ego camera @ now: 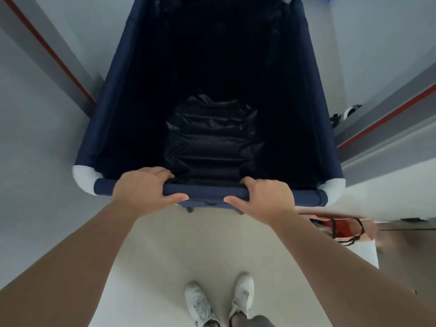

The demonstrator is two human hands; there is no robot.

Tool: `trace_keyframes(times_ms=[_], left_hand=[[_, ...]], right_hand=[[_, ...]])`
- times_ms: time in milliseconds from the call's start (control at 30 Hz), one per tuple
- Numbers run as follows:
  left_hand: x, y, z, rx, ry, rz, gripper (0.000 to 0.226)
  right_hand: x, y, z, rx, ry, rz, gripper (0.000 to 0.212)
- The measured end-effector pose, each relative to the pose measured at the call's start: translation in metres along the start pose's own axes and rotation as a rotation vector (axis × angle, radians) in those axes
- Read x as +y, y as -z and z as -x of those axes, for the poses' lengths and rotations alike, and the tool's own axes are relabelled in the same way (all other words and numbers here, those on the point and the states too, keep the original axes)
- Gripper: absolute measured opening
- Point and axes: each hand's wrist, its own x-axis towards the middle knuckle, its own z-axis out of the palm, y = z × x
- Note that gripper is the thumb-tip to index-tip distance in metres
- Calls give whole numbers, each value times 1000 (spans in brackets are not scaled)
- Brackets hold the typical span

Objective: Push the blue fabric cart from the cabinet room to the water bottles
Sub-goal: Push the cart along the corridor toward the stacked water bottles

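Note:
The blue fabric cart (pixel 111 95) fills the middle of the head view, a deep navy bin with white corner pieces and a dark crumpled lining at its bottom. Its near rim is a padded blue bar (pixel 205 193). My left hand (pixel 144 187) is wrapped over that bar left of centre. My right hand (pixel 264 197) grips the same bar right of centre. Both thumbs lie under the bar, facing each other. No water bottles are in sight.
Grey walls with red-edged door frames stand close on the left (pixel 59 57) and right (pixel 387 114) of the cart. A red and white bag (pixel 342 230) sits on the floor at the right. My white shoes (pixel 219 300) stand on pale floor below.

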Motion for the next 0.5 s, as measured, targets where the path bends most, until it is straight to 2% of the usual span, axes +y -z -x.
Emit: trace_keyframes(times_ms=[500], left_hand=[[-59,33,-145,-16,-63,-3,89]], right_hand=[[2,19,-143,11,-54,-11,94]])
